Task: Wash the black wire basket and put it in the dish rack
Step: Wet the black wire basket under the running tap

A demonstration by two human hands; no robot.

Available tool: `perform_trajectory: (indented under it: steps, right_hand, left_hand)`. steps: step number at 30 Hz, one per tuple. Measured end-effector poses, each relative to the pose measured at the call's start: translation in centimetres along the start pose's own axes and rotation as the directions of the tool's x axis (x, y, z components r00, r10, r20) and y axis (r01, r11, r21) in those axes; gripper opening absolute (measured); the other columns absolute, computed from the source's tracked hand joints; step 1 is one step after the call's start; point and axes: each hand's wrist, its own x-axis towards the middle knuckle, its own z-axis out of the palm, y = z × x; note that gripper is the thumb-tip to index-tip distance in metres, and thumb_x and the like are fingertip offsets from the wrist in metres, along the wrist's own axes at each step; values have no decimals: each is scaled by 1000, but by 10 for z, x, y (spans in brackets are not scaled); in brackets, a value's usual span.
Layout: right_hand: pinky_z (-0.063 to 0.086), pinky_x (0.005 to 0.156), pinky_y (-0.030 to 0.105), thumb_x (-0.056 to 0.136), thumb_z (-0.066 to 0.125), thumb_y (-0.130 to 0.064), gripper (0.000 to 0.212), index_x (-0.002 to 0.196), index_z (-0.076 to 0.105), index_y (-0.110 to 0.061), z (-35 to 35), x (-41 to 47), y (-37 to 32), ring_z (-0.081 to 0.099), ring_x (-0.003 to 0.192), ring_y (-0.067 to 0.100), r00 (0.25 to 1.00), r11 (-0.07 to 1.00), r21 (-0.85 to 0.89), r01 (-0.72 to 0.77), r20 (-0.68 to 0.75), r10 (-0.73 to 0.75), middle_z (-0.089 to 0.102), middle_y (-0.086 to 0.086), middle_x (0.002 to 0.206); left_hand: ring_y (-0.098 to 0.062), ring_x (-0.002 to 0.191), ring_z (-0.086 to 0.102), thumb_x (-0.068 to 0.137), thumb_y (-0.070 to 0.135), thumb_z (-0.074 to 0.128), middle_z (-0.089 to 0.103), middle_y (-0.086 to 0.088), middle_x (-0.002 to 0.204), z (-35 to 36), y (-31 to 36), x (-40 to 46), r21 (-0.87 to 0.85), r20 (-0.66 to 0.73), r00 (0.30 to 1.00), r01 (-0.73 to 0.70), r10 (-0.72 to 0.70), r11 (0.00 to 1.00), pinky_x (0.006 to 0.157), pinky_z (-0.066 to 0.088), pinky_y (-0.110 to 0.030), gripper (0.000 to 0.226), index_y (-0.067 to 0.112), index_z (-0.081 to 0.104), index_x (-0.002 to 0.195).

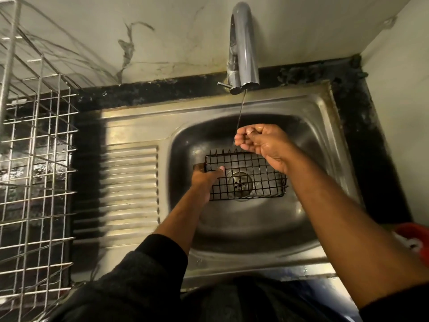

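Dark knit sleeves frame the bottom of the view, the left one pushed up to mid-forearm, and both bare forearms reach up and away into a stainless steel sink [320,126]. Lying low in the sink's rounded bowl, directly over the round perforated drain strainer [240,182], is the black wire basket [253,168], a shallow rectangular grid of thin coated wire with short upright prongs along its far edge. At about 9 o'clock of the basket the left hand [205,180] grips its left rim, thumb lying on top across the grid and fingers curled around the corner beneath. Farther in, at about 1 o'clock of the basket, the right hand [260,141] hovers above the far edge with wet, glistening skin, its fingers curled inward in a loose cup under the falling water and holding nothing that can be made out; whether it touches the prongs cannot be told. A thin stream of water [240,115] drops onto those fingers from a curved, polished chrome tap [243,49] at 12 o'clock, with a small lever sticking out at its base. Ribbed steel forms the drainboard [130,182] at 9 o'clock of the bowl. Beyond that, at the far left, stands a dish rack [34,145] of bright silver wire in a square mesh, set on a dark, wet-looking counter. A pale, streaked wall rises behind the tap, and something red shows blurred at the 3 o'clock edge.
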Motion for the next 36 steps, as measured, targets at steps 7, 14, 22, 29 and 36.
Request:
perform_trajectory:
  steps: [7,14,22,29,36]
  right_hand:
    - [58,87,29,104,48,-16,25,114,68,-5,-4,-12,-17,73,98,18,986,991,45,128,-115,-122,74,11,106]
    - [55,86,26,103,52,-15,20,105,71,-9,8,-31,-28,71,99,19,949,955,79,285,-167,-269,74,9,102]
    - [56,80,23,103,49,-12,22,110,67,0,20,-48,-68,72,93,17,943,898,288,333,-82,-324,72,14,103]
    - [59,78,23,101,52,-3,19,110,65,8,25,-60,-92,72,85,16,925,920,94,379,-74,-374,72,16,97]
    - [60,78,26,100,55,-10,17,99,71,-15,-3,-89,-76,74,85,13,898,867,-277,414,-31,-438,75,5,93]
  left_hand:
    - [-20,92,68,59,41,96,69,-1,91,13,17,-27,34,24,959,-284,283,958,75,55,-34,61,13,60,100]
    - [-13,92,65,60,54,89,69,13,83,17,55,-71,404,-28,858,-459,513,791,107,41,-45,48,25,59,84]
    - [-14,111,60,89,46,70,66,15,93,3,89,-100,510,105,821,-528,561,679,120,22,-46,25,26,66,104]
    - [-16,64,59,104,12,49,64,0,76,-2,92,-106,94,223,841,-523,494,847,60,55,-25,18,4,64,104]
    - [-17,86,73,104,-5,44,70,-11,107,-7,102,-116,7,294,840,-480,457,877,67,64,-31,21,-9,60,118]
